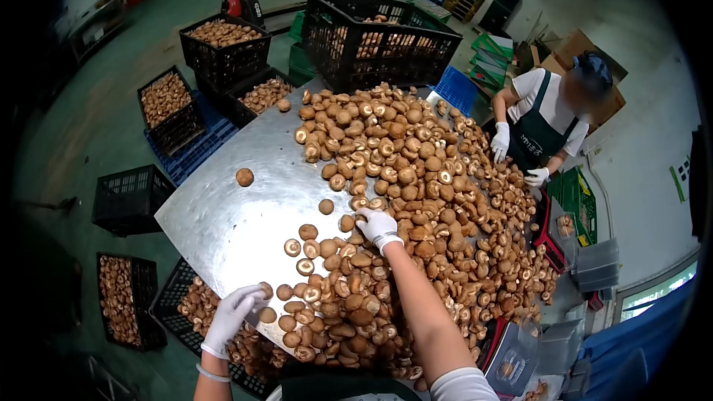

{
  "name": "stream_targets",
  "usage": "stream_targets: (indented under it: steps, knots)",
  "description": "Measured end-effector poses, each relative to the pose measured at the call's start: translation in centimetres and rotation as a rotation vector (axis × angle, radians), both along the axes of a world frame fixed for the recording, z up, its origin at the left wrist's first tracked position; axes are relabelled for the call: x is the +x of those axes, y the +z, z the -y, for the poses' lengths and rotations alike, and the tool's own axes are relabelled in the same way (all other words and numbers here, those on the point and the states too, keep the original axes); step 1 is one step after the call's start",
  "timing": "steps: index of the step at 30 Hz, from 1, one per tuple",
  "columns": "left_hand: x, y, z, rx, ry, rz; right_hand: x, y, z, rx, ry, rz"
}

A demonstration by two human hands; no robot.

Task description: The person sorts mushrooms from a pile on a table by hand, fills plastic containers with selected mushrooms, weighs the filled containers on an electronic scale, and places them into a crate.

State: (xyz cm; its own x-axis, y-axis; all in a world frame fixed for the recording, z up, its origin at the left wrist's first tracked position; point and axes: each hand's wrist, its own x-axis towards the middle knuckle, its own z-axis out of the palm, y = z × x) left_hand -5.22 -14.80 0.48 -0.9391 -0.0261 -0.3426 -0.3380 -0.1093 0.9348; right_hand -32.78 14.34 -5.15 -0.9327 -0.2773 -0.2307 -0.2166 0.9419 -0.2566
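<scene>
My left hand (236, 315), in a white glove, is at the near left edge of the metal table (223, 215). Its fingers close on a brown mushroom (265, 290), and another loose mushroom (267, 315) lies just below the fingertips. My right hand (379, 227), also gloved in white, reaches into the left side of a large mushroom heap (438, 200). Those fingers are bent and close together among the mushrooms; what they hold, if anything, is hidden. A single mushroom (347, 223) lies right by their tips.
Below the table's left edge stands a black crate (174, 293) of mushrooms. Other filled crates (223, 59) stand on the floor at left. A large black crate (382, 44) sits at the table's far end. Across the heap, a co-worker (546, 122) in white gloves stands near red-edged scales (553, 234).
</scene>
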Motion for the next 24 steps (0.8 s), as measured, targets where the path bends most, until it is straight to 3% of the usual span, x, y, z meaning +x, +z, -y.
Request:
stream_targets:
  steps: [3,4,6,8,10,12,15,16,18,21,22,24]
  knots:
    - [-1.1,0.0,1.6,-0.07,0.115,-0.025,2.5,3.4,0.6,-0.133,0.124,-0.305]
    - [-1.8,0.2,2.3,-0.138,0.152,-0.035,4.3,6.5,1.9,-0.199,0.204,-0.195]
    - [-3.7,0.1,3.3,-0.179,0.233,-0.04,7.0,7.0,2.6,-0.334,0.501,0.104]
    - [-6.4,0.5,2.8,-0.23,0.276,-0.072,8.5,6.7,4.0,-0.488,0.557,-0.038]
    - [-9.7,0.4,1.2,-0.399,0.287,-0.206,7.2,4.1,5.0,-0.237,0.392,-0.076]
    - [-12.5,-0.4,-2.3,-0.204,0.301,-0.268,6.8,0.7,5.7,-0.011,0.405,-0.207]
    - [-16.6,-6.5,-4.9,-0.619,0.074,-0.419,7.5,-0.4,6.9,0.053,0.43,-0.169]
    - [-17.2,-8.2,-5.9,-0.764,0.02,-0.523,7.7,-0.3,6.8,-0.009,0.446,-0.224]
    - [-17.8,-9.6,-6.7,-0.787,-0.142,-0.48,7.4,-0.5,6.1,-0.104,0.372,-0.241]
    - [-17.8,-8.7,-6.0,-0.671,-0.131,-0.46,5.5,1.6,2.9,-0.632,0.143,0.105]
    - [-17.6,-8.7,-5.7,-0.552,-0.103,-0.388,5.0,2.8,2.1,-0.623,0.105,0.185]
    - [-17.2,-9.0,-4.9,-0.433,-0.084,-0.319,4.2,2.4,0.5,-0.935,0.007,0.466]
